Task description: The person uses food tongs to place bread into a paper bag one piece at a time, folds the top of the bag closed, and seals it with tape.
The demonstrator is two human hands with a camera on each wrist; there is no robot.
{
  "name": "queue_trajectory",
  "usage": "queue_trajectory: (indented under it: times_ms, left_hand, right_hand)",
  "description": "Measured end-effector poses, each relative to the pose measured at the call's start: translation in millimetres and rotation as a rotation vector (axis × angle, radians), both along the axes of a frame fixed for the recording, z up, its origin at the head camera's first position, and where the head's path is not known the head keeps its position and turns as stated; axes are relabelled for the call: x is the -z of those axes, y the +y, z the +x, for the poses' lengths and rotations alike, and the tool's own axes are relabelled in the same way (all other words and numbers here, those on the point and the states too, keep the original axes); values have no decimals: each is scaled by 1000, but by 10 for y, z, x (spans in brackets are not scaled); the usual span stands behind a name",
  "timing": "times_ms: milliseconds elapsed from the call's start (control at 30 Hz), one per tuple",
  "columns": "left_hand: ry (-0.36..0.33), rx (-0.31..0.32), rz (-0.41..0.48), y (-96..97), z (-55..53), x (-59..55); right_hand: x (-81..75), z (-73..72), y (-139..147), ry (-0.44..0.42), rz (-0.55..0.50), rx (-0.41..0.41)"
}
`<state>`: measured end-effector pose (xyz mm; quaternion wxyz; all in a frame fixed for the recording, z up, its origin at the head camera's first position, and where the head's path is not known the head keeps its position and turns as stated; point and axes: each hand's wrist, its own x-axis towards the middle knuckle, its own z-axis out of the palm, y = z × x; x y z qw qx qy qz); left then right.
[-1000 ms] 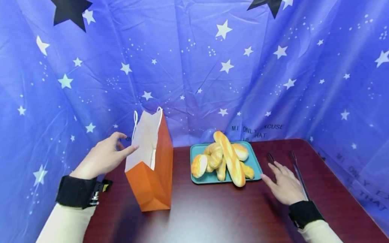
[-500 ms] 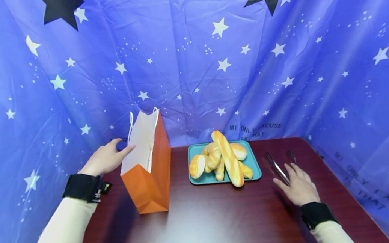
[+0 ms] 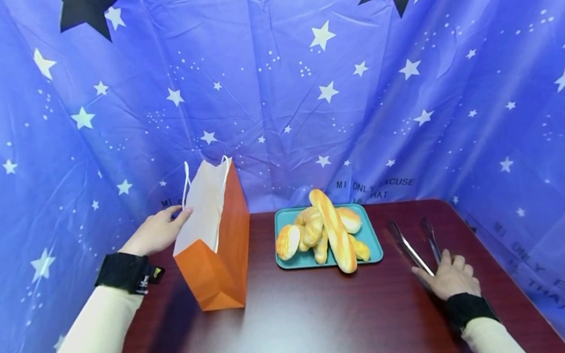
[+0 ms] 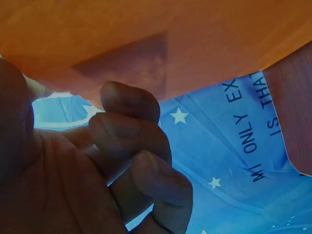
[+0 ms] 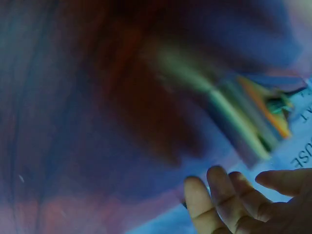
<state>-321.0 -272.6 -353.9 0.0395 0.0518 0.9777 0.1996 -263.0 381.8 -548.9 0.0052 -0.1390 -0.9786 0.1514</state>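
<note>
back slid my right hand [image 3: 453, 280], spread, putting tongs [image 3: 412, 251] in reach, touch unclear; my left hand [image 3: 155, 231] pinched the orange bag [image 3: 234, 240].

Table [image 3: 293, 334]: red-brown, wood-grained, glossy
Orange paper bag [image 3: 234, 256]: upright, left
Teal tray [image 3: 374, 249]: flat, far middle
Metal tongs [image 3: 410, 249]: spread, right

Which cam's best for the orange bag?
Head view: the orange bag shows nearly whole, standing upright, with its white inside visible. Left wrist shows only a cropped orange stretch of it, close up, beyond the left hand. Right wrist is too blurred to make it out.
</note>
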Motion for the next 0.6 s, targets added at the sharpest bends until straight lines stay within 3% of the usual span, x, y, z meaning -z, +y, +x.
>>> queue_trajectory:
  times_ms: [167,600]
  left_hand:
    - [8,13,36,-8,-34,30]
    - [-24,66,57,10,-65,40]
  right_hand:
    - [100,-25,68,17,15,21]
    - [105,-86,91,30,-21,-10]
